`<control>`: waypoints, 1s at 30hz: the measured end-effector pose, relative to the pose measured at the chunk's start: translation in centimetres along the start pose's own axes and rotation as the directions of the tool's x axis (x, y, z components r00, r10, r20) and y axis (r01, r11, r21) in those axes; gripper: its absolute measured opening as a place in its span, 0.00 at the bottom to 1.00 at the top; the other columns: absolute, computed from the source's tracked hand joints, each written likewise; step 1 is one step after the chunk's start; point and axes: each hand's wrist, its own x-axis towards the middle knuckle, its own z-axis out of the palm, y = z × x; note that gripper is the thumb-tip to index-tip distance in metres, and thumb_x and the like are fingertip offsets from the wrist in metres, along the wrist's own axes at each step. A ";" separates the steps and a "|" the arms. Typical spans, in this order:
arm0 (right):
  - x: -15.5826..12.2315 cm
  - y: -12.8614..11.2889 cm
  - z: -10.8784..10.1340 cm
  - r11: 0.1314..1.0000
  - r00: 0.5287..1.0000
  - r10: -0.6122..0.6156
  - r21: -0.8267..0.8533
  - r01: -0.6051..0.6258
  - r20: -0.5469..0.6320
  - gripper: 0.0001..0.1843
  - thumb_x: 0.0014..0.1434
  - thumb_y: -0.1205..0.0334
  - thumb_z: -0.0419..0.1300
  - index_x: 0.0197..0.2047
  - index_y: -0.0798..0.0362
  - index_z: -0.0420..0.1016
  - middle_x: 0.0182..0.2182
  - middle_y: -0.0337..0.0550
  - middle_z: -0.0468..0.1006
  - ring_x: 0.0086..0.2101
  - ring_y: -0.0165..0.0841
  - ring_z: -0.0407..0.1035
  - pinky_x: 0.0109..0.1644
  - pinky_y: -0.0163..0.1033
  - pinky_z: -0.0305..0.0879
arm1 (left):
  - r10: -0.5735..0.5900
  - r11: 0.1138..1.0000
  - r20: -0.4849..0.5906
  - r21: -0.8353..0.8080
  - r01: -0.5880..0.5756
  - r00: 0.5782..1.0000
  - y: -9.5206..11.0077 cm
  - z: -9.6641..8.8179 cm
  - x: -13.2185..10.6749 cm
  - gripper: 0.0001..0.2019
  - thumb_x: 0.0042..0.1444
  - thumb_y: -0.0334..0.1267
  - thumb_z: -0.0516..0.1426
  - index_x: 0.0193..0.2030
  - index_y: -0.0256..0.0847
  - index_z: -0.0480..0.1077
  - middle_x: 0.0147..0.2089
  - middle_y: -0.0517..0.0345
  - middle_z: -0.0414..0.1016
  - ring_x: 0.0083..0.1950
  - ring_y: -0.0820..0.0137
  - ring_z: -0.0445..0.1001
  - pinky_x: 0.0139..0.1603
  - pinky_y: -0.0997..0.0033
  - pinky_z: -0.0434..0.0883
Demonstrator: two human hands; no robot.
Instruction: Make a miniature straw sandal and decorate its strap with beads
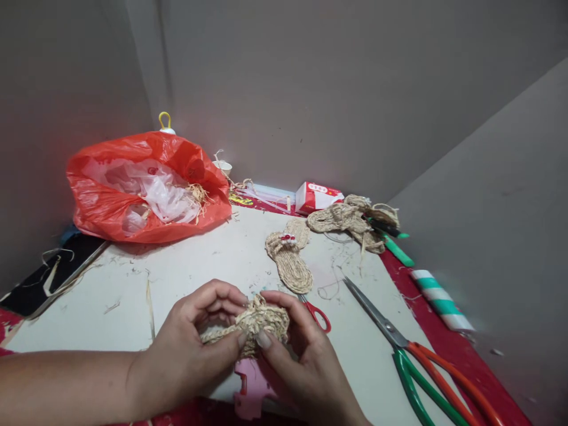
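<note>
Above the tabletop [190, 269], near its front edge, left hand [184, 334] and right hand [308, 355], narrowly curled, pinch one straw piece [268, 318]; grey walls [284, 83] rise behind.

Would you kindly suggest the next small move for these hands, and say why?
Perhaps tuck in the strands jutting up atop the woven straw piece, since the left hand and the right hand hold it from either side and its top looks uneven.

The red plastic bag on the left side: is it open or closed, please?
Open. The red plastic bag gapes toward the camera, showing crumpled white plastic and straw-like fibres inside.
</note>
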 end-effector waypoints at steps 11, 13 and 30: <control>0.0 1.1 -2.4 0.579 0.731 -0.682 -0.604 0.548 0.011 0.31 0.55 0.63 0.60 0.61 0.51 0.59 0.51 0.52 0.72 0.48 0.44 0.69 0.50 0.48 0.68 | -0.031 0.987 -0.052 -0.159 0.023 0.998 -0.2 -0.7 1.0 0.13 0.51 0.29 0.61 0.43 0.42 0.67 0.36 0.60 0.73 0.35 0.75 0.70 0.37 0.78 0.68; 0.2 1.2 -2.6 0.266 0.493 -0.854 -0.676 0.688 0.166 0.29 0.54 0.64 0.61 0.59 0.53 0.62 0.55 0.55 0.66 0.53 0.48 0.64 0.55 0.52 0.63 | -0.035 0.985 -0.047 -0.170 0.026 0.998 -0.3 -0.8 1.0 0.13 0.51 0.28 0.61 0.43 0.42 0.68 0.36 0.61 0.72 0.35 0.76 0.70 0.37 0.79 0.68; 0.4 1.3 -2.1 -0.012 0.413 -0.816 -0.728 0.686 0.404 0.14 0.59 0.60 0.57 0.48 0.51 0.72 0.55 0.58 0.65 0.59 0.50 0.55 0.56 0.57 0.55 | -0.035 0.985 -0.026 -0.171 0.030 0.999 0.1 -0.5 0.7 0.10 0.51 0.29 0.61 0.40 0.41 0.69 0.36 0.60 0.73 0.35 0.75 0.71 0.38 0.78 0.69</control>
